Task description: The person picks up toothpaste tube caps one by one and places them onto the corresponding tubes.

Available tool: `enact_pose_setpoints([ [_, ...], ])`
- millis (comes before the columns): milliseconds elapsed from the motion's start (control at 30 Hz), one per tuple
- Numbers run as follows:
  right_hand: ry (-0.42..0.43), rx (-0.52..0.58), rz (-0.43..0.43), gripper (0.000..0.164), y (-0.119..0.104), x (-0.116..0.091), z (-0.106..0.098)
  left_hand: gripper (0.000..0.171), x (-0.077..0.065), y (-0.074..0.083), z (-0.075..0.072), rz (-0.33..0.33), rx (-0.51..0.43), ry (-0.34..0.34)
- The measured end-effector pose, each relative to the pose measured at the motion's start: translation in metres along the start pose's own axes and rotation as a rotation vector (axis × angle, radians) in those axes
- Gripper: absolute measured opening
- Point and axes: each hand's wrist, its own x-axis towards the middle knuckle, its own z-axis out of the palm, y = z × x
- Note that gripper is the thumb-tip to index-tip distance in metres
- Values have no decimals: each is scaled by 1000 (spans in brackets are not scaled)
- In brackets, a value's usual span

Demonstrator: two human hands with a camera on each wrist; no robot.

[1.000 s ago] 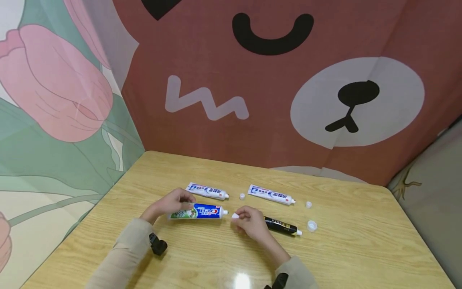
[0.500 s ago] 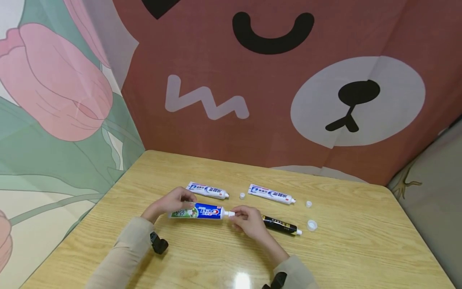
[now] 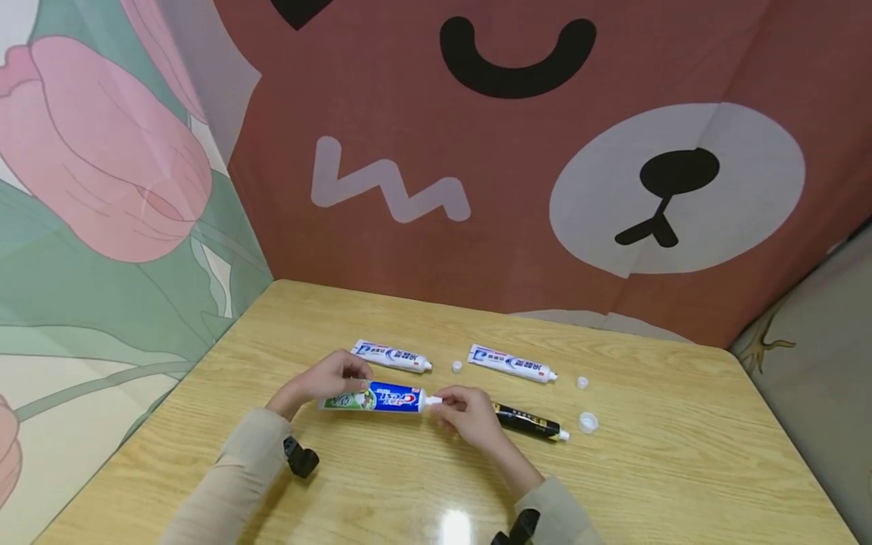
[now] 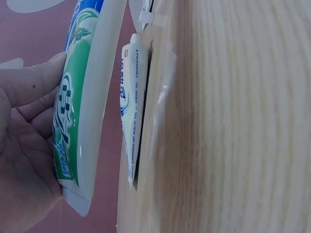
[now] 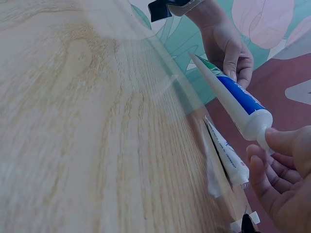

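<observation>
My left hand (image 3: 334,378) grips a blue, green and white toothpaste tube (image 3: 391,398) by its flat tail half. In the left wrist view the thumb lies along the green side, and the tube is raised off the table. At the tube's nozzle end, my right hand (image 3: 470,412) pinches a small white cap (image 3: 434,401) between thumb and fingers. The cap sits right at the nozzle in the right wrist view, with the thumb and fingertips covering part of it. Behind the right hand lies a black toothpaste tube (image 3: 531,423), its tail end hidden by that hand.
Farther back on the wooden table (image 3: 381,484) lie two white and blue toothpaste tubes, a left one (image 3: 391,356) and a right one (image 3: 511,363). Loose white caps lie beside them: one small cap (image 3: 457,367), another small cap (image 3: 582,383) and a larger cap (image 3: 589,422).
My right hand has brought the white cap leftward from a short gap away onto the nozzle end of the held tube. The left hand keeps its grip, nearly in place.
</observation>
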Motion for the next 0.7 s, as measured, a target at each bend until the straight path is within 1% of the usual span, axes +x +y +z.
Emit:
enact_pose_setpoints([
  [100,-8,-11,-12,15,-6,-1,0,9,1,2,0,0,-11,3],
  [267,-22,-43,-19,10,-29,-8,-1,9,1,4,0,-6,-25,17],
  [333,-26,-74,-17,11,-37,-11,-2,9,2,4,1,-7,-27,21],
  [433,-31,-91,-11,20,-42,-13,-3,9,2,5,2,-4,-31,30],
  [500,-27,-96,5,26,-42,-13,-3,10,3,6,4,-2,-31,37],
  [600,-12,-86,39,37,-25,-8,-1,11,4,7,5,-4,-36,47],
  [633,-5,-81,42,39,-19,-7,-1,11,5,7,6,-7,-38,49],
  [700,10,-75,60,40,-17,-5,-1,10,5,7,6,-13,-47,52],
])
